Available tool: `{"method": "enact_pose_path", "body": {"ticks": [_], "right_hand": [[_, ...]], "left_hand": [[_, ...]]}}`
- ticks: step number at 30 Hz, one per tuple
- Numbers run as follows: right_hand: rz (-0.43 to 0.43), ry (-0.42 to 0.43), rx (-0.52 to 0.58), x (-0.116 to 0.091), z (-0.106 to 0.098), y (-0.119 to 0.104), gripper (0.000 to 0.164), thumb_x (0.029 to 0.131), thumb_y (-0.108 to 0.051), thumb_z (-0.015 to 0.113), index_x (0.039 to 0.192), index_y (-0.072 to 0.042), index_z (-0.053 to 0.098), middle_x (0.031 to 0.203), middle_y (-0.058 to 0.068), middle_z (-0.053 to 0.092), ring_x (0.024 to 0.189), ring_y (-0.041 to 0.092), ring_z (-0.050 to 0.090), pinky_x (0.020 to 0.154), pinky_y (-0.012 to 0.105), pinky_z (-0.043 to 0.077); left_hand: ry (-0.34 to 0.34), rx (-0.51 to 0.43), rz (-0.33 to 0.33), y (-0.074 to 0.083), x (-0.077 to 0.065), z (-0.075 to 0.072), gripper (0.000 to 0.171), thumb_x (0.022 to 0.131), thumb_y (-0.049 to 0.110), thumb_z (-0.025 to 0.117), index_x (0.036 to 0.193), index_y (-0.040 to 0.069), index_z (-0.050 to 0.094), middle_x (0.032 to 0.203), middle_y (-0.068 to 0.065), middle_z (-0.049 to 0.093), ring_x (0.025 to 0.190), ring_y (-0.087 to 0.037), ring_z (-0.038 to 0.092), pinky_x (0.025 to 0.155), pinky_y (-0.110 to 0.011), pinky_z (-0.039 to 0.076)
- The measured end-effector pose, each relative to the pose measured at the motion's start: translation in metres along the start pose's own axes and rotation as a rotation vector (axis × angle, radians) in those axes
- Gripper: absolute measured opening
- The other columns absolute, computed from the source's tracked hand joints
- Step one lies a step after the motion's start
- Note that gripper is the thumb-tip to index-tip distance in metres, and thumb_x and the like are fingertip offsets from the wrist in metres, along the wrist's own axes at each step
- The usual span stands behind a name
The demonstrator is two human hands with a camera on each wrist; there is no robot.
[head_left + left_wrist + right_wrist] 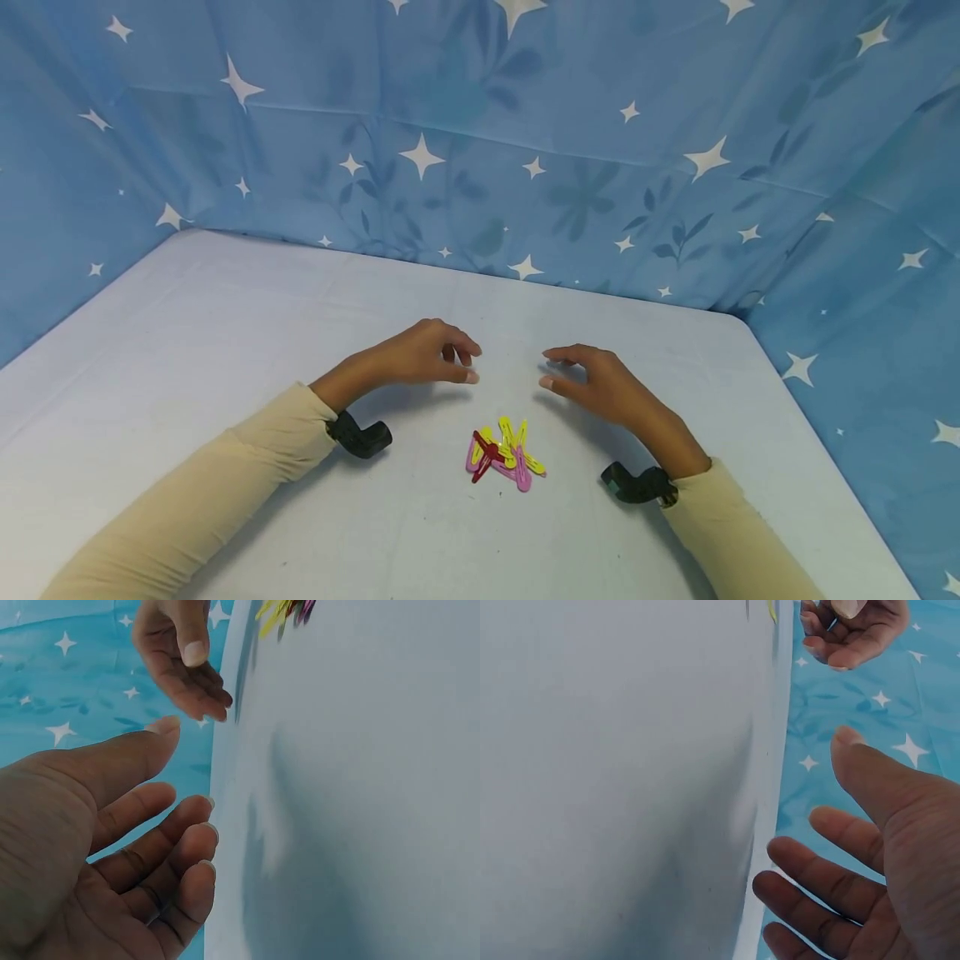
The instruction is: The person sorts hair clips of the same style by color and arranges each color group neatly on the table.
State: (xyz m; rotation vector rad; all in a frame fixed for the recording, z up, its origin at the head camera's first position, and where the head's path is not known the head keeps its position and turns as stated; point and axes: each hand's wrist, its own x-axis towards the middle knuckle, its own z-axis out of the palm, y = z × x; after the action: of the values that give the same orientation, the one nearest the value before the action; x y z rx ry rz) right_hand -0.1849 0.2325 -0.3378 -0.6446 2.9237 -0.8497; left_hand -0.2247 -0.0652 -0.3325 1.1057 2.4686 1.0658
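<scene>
A small pile of snap hair clips (pixel 522 479) in yellow, pink and dark red lies on the white table, several of them overlapping. Beyond the pile and to its left, my left hand (pixel 427 354) hovers over the table with fingers loosely bent and nothing in them. Across from it my right hand (pixel 600 383) is held in the same way, also holding nothing, its fingertips pointing toward the left hand. In the left wrist view the clips (pixel 279 613) show only at the top edge. Both palms face each other with a gap between.
The white tabletop (pixel 225 333) spreads out on all sides of the pile. A blue curtain (pixel 450 125) with white stars hangs behind it and along the sides. A black wrist camera (pixel 363 437) is strapped to the left wrist, another (pixel 633 485) to the right.
</scene>
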Motion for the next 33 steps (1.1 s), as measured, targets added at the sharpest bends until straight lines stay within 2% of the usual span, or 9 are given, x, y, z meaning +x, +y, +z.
{"method": "enact_pose_path", "body": {"ticks": [5,9,18,27,33], "right_hand": [[-0.024,0.002,0.079,-0.001,0.004,-0.004,0.031,0.089,-0.024,0.073,0.114,-0.006,0.071,0.102,0.001,0.068,0.093,0.019,0.06,0.084,0.042,0.051],[-0.019,-0.034,0.136,-0.003,0.006,-0.01,0.025,0.089,-0.024,0.073,0.108,-0.009,0.073,0.094,-0.004,0.066,0.084,0.016,0.059,0.076,0.035,0.051],[-0.004,-0.101,0.19,-0.01,0.011,-0.022,0.025,0.089,-0.026,0.073,0.108,-0.011,0.074,0.091,-0.005,0.067,0.079,0.016,0.058,0.068,0.033,0.051],[-0.065,-0.157,0.202,-0.016,0.018,-0.031,0.026,0.088,-0.025,0.074,0.109,-0.01,0.074,0.091,-0.007,0.066,0.08,0.016,0.057,0.069,0.029,0.051],[-0.089,-0.166,0.207,-0.017,0.025,-0.035,0.025,0.087,-0.02,0.075,0.108,-0.007,0.073,0.091,-0.007,0.065,0.079,0.015,0.057,0.07,0.027,0.051]], "left_hand": [[-0.021,-0.032,-0.003,0.005,-0.001,0.005,0.036,0.087,0.021,0.074,0.116,0.0,0.07,0.091,0.002,0.067,0.078,-0.011,0.062,0.067,-0.029,0.052],[-0.037,-0.054,-0.015,0.009,-0.002,0.009,0.036,0.087,0.021,0.075,0.116,0.0,0.07,0.09,0.003,0.067,0.079,-0.011,0.061,0.067,-0.028,0.052],[-0.082,-0.078,-0.03,0.015,-0.008,0.019,0.037,0.086,0.023,0.075,0.118,0.004,0.07,0.09,0.007,0.067,0.08,-0.009,0.062,0.067,-0.027,0.053],[-0.11,-0.054,0.009,0.019,-0.01,0.027,0.035,0.086,0.021,0.075,0.116,0.003,0.071,0.092,0.006,0.067,0.08,-0.009,0.061,0.067,-0.026,0.053],[-0.119,-0.034,0.01,0.022,-0.014,0.032,0.034,0.085,0.021,0.076,0.115,0.004,0.072,0.095,0.004,0.067,0.082,-0.009,0.059,0.07,-0.025,0.052]]}}
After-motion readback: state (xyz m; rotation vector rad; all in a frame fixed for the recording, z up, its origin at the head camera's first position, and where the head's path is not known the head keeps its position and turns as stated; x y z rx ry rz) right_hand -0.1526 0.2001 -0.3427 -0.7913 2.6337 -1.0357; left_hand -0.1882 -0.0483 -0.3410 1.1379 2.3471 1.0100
